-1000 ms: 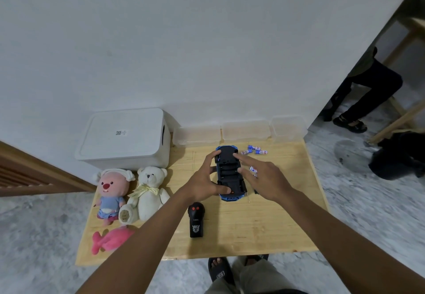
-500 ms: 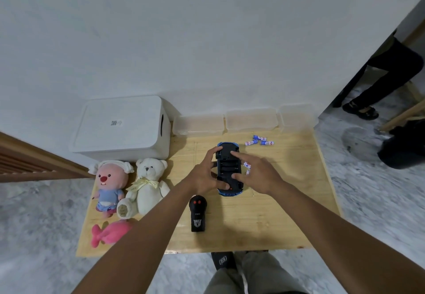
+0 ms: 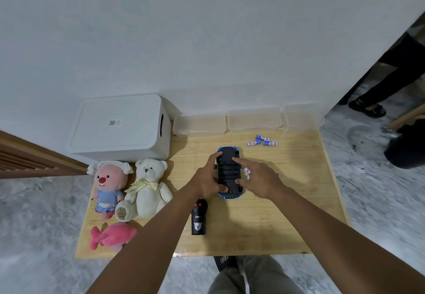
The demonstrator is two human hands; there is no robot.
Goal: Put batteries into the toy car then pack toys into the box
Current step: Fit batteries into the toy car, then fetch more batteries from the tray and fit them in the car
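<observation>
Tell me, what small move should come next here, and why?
Probably the right hand should bring one of the batteries showing at its fingers into the open compartment. The toy car lies upside down on the table, its slots seem empty, and the left hand grips it steady. Whether the right hand already holds those batteries, I cannot tell.
</observation>
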